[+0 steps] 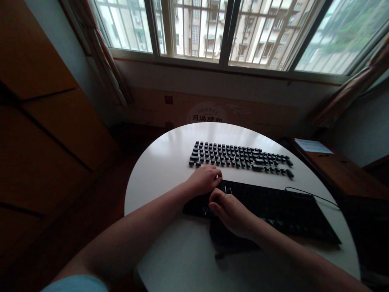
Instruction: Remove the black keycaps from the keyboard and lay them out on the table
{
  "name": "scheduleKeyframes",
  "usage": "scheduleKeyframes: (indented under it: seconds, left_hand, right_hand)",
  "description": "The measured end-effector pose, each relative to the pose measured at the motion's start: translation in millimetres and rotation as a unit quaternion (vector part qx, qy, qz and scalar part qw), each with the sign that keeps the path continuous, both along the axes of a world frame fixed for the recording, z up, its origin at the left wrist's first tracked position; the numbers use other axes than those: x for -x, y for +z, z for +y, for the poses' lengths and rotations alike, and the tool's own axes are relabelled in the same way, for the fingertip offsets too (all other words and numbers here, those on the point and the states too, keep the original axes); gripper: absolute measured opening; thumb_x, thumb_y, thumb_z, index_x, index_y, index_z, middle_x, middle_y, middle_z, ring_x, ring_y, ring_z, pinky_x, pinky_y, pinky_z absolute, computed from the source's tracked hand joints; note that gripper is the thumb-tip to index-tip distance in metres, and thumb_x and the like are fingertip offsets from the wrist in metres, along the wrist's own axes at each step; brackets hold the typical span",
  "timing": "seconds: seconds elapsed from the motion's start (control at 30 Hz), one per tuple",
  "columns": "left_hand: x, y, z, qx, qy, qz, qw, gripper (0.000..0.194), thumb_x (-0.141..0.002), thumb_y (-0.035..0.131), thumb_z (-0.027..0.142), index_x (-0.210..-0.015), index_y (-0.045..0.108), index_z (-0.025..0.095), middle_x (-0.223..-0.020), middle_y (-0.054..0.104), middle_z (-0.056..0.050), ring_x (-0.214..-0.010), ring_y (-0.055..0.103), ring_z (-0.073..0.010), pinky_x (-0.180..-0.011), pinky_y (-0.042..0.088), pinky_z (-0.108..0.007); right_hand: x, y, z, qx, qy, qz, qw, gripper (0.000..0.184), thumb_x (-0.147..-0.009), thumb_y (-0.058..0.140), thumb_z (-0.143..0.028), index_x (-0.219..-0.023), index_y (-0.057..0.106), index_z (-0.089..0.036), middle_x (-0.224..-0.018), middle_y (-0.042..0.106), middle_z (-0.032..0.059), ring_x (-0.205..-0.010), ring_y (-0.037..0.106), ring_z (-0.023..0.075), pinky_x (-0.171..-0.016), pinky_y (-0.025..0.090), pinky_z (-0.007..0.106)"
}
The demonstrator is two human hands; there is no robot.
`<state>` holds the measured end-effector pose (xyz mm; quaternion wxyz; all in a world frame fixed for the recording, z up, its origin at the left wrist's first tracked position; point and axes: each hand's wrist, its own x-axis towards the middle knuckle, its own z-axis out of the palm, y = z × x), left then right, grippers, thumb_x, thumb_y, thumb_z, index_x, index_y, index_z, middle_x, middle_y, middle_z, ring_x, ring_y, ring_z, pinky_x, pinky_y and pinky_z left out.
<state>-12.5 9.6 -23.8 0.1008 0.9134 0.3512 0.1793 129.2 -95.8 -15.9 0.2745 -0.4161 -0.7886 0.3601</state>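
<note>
A black keyboard lies slantwise on the round white table, its cable running off to the right. My right hand is closed over the keyboard's left part. From its fingers juts a thin wire tool, which looks like a keycap puller. Just beyond it, my left hand rests at the keyboard's upper left edge with its fingers curled together. Whatever the left fingertips hold, if anything, is hidden. Behind both hands, loose black keycaps stand in rows laid out like a keyboard.
The white table has a rounded edge. A dark flat object lies partly under my right wrist, with a small dark piece near it. To the right is a brown wooden desk bearing a paper sheet. Wooden cabinets stand left.
</note>
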Motion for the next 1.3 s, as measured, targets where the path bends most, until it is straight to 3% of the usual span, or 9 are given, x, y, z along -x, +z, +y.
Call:
scheduleKeyframes:
  seconds: [0.2,0.53,0.9,1.13,1.3]
  left_hand:
    - [1,0.3,0,-0.001,-0.002,0.002,1.0,0.016,-0.09,0.056,0.025,-0.093,0.07,0.019,-0.093,0.068,-0.007,-0.088,0.062,-0.0226,-0.081,0.049,-0.035]
    - [1,2.0,-1,-0.004,0.002,0.005,1.0,0.015,-0.089,0.057,0.024,-0.093,0.071,0.019,-0.093,0.068,-0.007,-0.089,0.062,-0.0225,-0.083,0.048,-0.034]
    - [2,0.5,0,-0.006,0.005,0.007,1.0,0.014,-0.089,0.058,0.024,-0.092,0.071,0.02,-0.093,0.069,-0.006,-0.09,0.062,-0.0227,-0.082,0.049,-0.034]
    - [0,0.3,0,-0.001,0.004,-0.001,1.0,0.013,-0.089,0.058,0.023,-0.09,0.071,0.019,-0.091,0.068,-0.005,-0.088,0.061,-0.0218,-0.08,0.048,-0.034]
    - [8,9.4,1,0.009,-0.028,-0.069,0.997,0.012,-0.089,0.058,0.02,-0.09,0.07,0.019,-0.092,0.067,-0.005,-0.09,0.06,-0.0202,-0.082,0.047,-0.033]
  right_hand:
    - [4,7.3,-5,-0.071,0.051,-0.077,0.993,0.008,-0.094,0.052,-0.026,-0.09,0.052,-0.02,-0.072,0.061,-0.0004,-0.059,0.053,0.014,-0.057,0.033,0.024]
    - [7,1.6,-8,-0.171,0.076,-0.095,0.978,0.008,-0.093,0.054,-0.026,-0.087,0.052,-0.02,-0.073,0.063,0.0013,-0.059,0.056,0.0151,-0.055,0.031,0.024]
    - [4,-11.8,-6,-0.097,0.002,0.023,0.995,0.013,-0.096,0.051,-0.033,-0.091,0.052,-0.021,-0.074,0.061,0.0004,-0.062,0.056,0.0143,-0.061,0.04,0.024]
    - [6,-19.6,-7,-0.023,-0.075,0.165,0.983,0.025,-0.1,0.041,-0.044,-0.088,0.046,-0.021,-0.057,0.045,-0.006,-0.049,0.041,0.0109,-0.049,0.034,0.022]
    - [-1,-12.3,-9,-0.026,-0.085,0.185,0.979,0.024,-0.1,0.042,-0.042,-0.09,0.047,-0.021,-0.057,0.042,-0.0069,-0.047,0.038,0.0098,-0.047,0.031,0.022]
